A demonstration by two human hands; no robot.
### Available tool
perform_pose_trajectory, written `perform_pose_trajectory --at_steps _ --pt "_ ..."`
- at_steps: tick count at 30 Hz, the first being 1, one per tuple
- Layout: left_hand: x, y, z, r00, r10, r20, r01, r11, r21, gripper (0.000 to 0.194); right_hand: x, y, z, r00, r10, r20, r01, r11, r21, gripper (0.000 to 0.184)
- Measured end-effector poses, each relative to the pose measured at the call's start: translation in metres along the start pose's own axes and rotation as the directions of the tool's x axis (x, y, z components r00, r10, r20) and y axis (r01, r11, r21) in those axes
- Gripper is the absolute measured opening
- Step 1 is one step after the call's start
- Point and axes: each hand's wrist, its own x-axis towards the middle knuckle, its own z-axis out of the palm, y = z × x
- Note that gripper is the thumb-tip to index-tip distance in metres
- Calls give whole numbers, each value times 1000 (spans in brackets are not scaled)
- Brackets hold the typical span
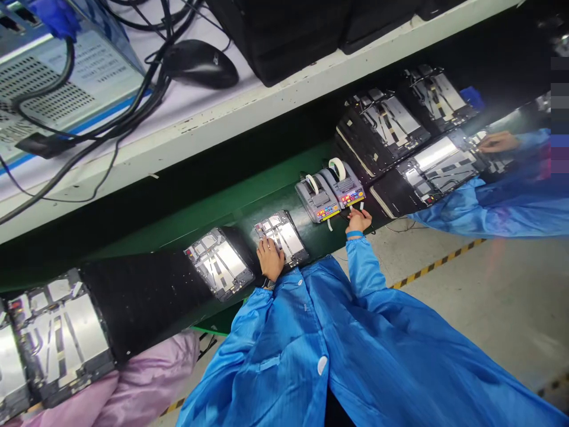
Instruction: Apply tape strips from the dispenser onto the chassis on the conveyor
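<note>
My left hand [270,259] lies with its fingers stretched over the left side of an opened tablet-like device [288,237], whose silver plates and dark flat cables show. To the right, my right hand [359,221] is closed at the front of the farther-right tape dispenser [344,184], its fingertips pinching a short white strip of tape [361,206]. Beside it stands a second tape dispenser [317,198], with a white strip hanging from its front. Both dispensers carry white tape rolls and lit displays. Another opened device [220,264] lies left of my left hand.
Stacked black trays with devices [382,127] stand at the right, near a co-worker's hand [500,141] and blue sleeve. A pink sleeve [151,367] is at lower left, beside more devices [64,332]. A white shelf [275,98] with cables and a mouse [202,63] overhangs the bench.
</note>
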Motion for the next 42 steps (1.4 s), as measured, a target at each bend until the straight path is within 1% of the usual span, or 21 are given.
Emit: perform_pose_trajectory --at_steps 3,5,7,9,10,11,13,15,17,19,21,23,25,26,28,31,33,35,37,40,42 --pt "8 3 -7 999 -17 -45 13 996 -89 57 -5 2 -9 995 -84 -60 83 996 -22 39" --pt "22 9 -11 996 -38 -76 27 990 -141 54 -15 -1 -24 984 -174 -49 171 984 -53 39" --pt "43 17 -11 993 -60 -101 42 984 -173 54 -33 -8 -41 958 -284 44 287 955 -76 42" --pt "69 25 -10 990 -82 -117 60 981 -182 60 -61 -17 -54 909 -370 193 392 915 -92 46" --pt "82 28 -8 989 -90 -117 68 981 -179 65 -78 -21 -58 879 -391 272 430 897 -101 48" --pt "94 30 -7 990 -90 -109 71 983 -172 68 -97 -24 -58 845 -397 358 459 882 -107 51" --pt "113 30 -3 994 -80 -73 68 985 -156 73 -131 -24 -51 763 -390 515 508 855 -105 56" --pt "125 25 -2 998 -66 -13 63 986 -152 71 -157 -15 -33 660 -378 650 556 827 -84 61" --pt "132 18 -2 997 -59 50 66 986 -156 65 -168 3 -7 546 -366 753 619 783 -68 67" --pt "135 12 -3 993 -58 103 74 984 -159 58 -167 23 22 441 -351 826 702 709 -74 73" --pt "139 8 -4 988 -69 135 90 983 -161 53 -157 41 49 347 -315 883 789 607 -93 80" --pt "142 6 -6 986 -72 151 97 981 -167 52 -146 53 71 259 -260 930 860 501 -99 84" --pt "144 5 -8 985 -66 157 94 980 -177 52 -138 58 84 170 -199 965 907 415 -74 86" --pt "144 5 -9 985 -63 160 93 979 -183 53 -135 59 88 130 -170 977 921 386 -56 86" --pt "146 3 -11 984 -57 169 91 976 -196 52 -131 58 92 66 -115 991 938 346 -22 86" --pt "148 -1 -13 981 -50 185 91 971 -222 49 -131 54 96 16 -55 998 955 296 1 88" --pt "149 -2 -13 980 -49 193 95 967 -236 47 -132 53 98 -14 -40 999 966 258 23 89" --pt "150 -2 -14 979 -48 198 96 966 -241 48 -134 52 102 -34 -42 999 971 234 42 89" --pt "150 -1 -14 978 -41 203 89 968 -236 52 -135 50 104 -29 -52 998 970 240 41 91" --pt "150 1 -16 977 -23 213 72 971 -229 58 -134 49 106 3 -60 998 956 294 15 94" --pt "150 1 -17 977 -22 214 73 971 -230 58 -132 48 106 23 -56 998 947 322 -4 96"
